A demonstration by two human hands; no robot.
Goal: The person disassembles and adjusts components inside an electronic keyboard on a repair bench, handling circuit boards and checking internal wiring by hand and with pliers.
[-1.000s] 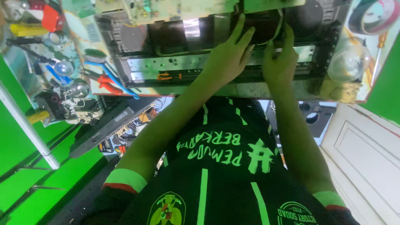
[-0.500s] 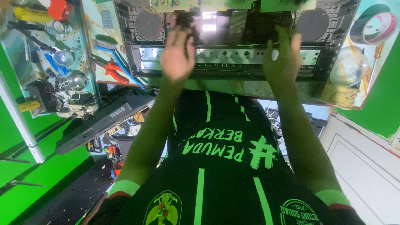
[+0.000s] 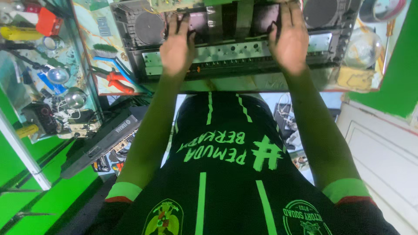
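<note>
Both hands flat, fingers spread on opened keyboard chassis (image 3: 244,56): left hand (image 3: 176,48); right hand (image 3: 289,41); nothing gripped

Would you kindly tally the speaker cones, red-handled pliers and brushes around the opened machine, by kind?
Speaker cones: 2, one left, one right of the opened machine, which the left hand and right hand rest on
Red-handled pliers: 1
Brushes: 1
Total: 4
</note>
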